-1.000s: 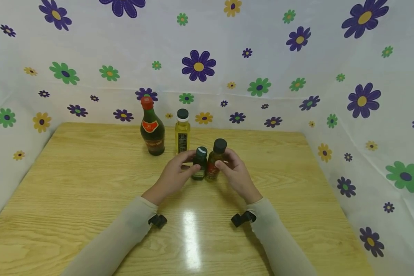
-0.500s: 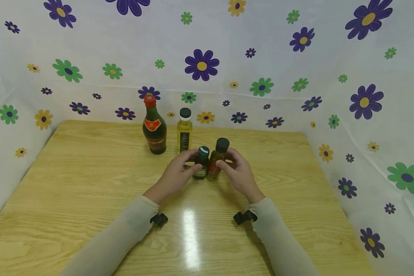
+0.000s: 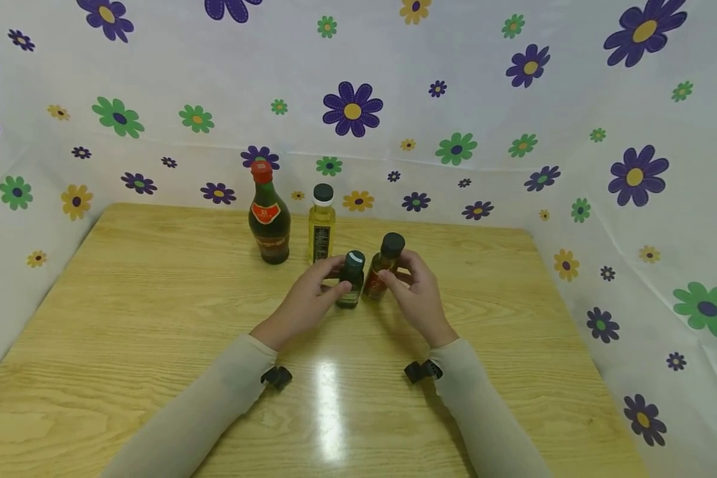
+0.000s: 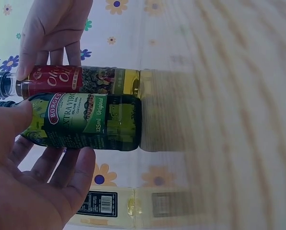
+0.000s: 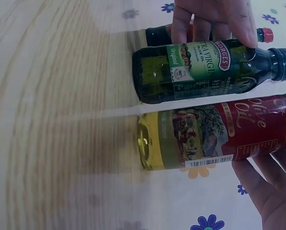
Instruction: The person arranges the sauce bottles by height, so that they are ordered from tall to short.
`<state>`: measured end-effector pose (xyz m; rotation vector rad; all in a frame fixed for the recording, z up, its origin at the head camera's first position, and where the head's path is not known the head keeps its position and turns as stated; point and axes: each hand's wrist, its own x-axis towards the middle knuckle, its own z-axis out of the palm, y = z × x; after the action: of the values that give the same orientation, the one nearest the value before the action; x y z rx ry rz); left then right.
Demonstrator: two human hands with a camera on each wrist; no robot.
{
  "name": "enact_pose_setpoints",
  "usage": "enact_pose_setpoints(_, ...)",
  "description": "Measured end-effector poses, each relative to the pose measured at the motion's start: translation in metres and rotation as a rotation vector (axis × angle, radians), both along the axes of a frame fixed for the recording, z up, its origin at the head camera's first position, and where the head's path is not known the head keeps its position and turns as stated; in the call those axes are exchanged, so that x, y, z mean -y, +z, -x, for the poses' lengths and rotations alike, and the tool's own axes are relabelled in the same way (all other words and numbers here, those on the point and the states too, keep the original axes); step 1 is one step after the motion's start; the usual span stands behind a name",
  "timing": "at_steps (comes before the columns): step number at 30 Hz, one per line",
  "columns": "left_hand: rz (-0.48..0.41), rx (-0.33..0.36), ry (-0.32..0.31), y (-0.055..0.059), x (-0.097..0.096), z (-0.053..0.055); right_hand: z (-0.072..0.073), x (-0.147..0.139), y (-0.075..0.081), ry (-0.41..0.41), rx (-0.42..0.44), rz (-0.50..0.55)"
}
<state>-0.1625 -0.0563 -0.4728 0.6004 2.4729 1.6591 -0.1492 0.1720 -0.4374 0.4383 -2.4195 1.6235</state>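
Plainly largest is the white flower-printed cloth point(image 3: 215, 66), rising behind and to both sides of the green Borges bottle point(image 3: 349, 285), which serves as landmark. Next comes the wood-grain table point(image 3: 125, 345), spreading beneath and around that bottle. Two pale sleeves, left point(image 3: 203, 398) and right point(image 3: 484, 405), reach toward it from the near side.

At the landmark's left, the person's left hand point(image 3: 301, 299) grasps it, thumb on the near face and fingers wrapped behind; the bottle stands upright. To the landmark's right, the person's right hand point(image 3: 421, 299) grips the red-labelled olive oil bottle point(image 3: 373, 285) between thumb and fingers.

Tallest of the bottles, a dark green one with a red cap point(image 3: 271, 232) stands behind the landmark and to its left. Behind it too, only slightly left, stands a slimmer bottle of yellow oil point(image 3: 322, 232) with a dark cap. The red-labelled bottle is just beside the landmark, a narrow gap between them, its top leaning right; whether its base fully meets the wood cannot be told.

Smallest, black wrist devices point(image 3: 277, 377) sit at the cuffs, nearer the person than the landmark.
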Motion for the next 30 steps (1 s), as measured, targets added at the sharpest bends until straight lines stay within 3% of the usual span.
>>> enact_pose_setpoints(9,-0.019,0.008,-0.001,-0.002,-0.001,0.002,0.021,-0.002,-0.017,-0.062,-0.072,0.020)
enact_pose_setpoints(30,-0.031,0.005,-0.017,-0.002,0.002,0.002,0.077,0.014,-0.008,-0.006,-0.043,0.013)
